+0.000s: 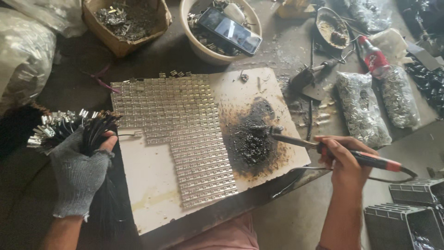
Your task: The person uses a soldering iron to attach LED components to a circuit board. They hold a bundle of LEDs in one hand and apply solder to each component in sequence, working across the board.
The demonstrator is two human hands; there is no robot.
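Grey, grimy floor spreads around a pale board (152, 185) that serves as the table, its right half scorched black. Rows of small silvery metal strips (180, 129) lie in a neat block across the board's middle. The left hand (81, 171), in a grey knit glove, has its grip clamped on a bundle of black wires (92, 132) tipped with silver terminals, held at the board's left edge. The right hand (337, 155), bare, is closed around the red and black handle of a soldering iron (323, 148), whose tip rests on the burnt patch (252, 143).

Beyond the board, a brown cardboard box (125, 23) of metal scraps sits at the upper left, and just beside it a round cream bowl (203, 48) carries a dark phone (230, 30) across its top. Two clear plastic bags (363, 109) packed with shiny metal pieces lie to the right, near a bottle with a red label (373, 58). A large clear sack (23, 51) of similar pieces fills the far left. Dark grey crates (407, 217) stand at the lower right.
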